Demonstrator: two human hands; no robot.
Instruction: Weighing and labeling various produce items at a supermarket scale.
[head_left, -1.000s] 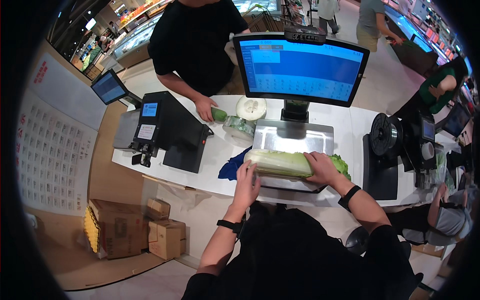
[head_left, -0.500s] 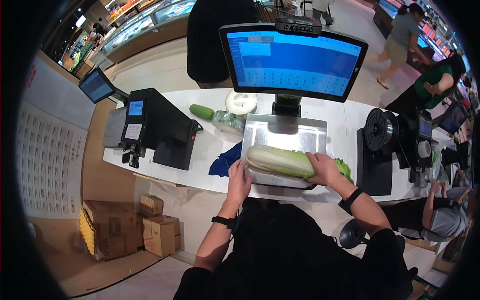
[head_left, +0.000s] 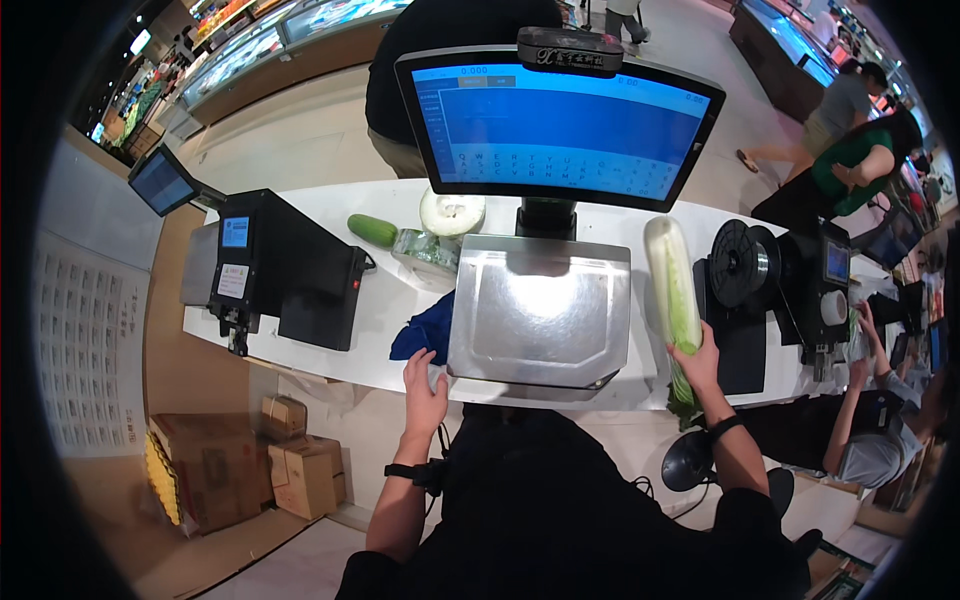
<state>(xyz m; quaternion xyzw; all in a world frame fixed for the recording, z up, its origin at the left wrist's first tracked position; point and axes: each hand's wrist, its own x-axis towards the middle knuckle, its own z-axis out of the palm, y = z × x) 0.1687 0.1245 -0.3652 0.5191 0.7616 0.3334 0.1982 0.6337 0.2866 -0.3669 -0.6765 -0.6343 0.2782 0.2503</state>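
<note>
My right hand [head_left: 697, 352] grips the leafy lower end of a long pale-green napa cabbage [head_left: 668, 280], which lies lengthwise away from me to the right of the steel scale platter [head_left: 538, 330]. My left hand [head_left: 424, 385], open with slightly bent fingers, is at the counter's front edge beside the platter's lower left corner, touching or close to a bunched blue cloth [head_left: 425, 325]. Behind the cloth lie a wrapped vegetable piece [head_left: 420, 253], a cucumber [head_left: 372, 231] and a cut white gourd [head_left: 452, 213]. A large touchscreen [head_left: 558, 135] stands over the scale.
Black machines stand left [head_left: 310, 290] and right [head_left: 740, 320] on the white counter [head_left: 640, 380], beside a small screen [head_left: 163, 180]. Cardboard boxes [head_left: 208, 470] sit lower left. A person in black stands beyond the screen; other people [head_left: 845, 175] are at right, one in grey [head_left: 850, 450] working close by.
The cabbage has moved off the platter to the right and turned lengthwise, held in my right hand. My left hand has let go and shifted down-left. The person opposite has withdrawn a hand from the cucumber.
</note>
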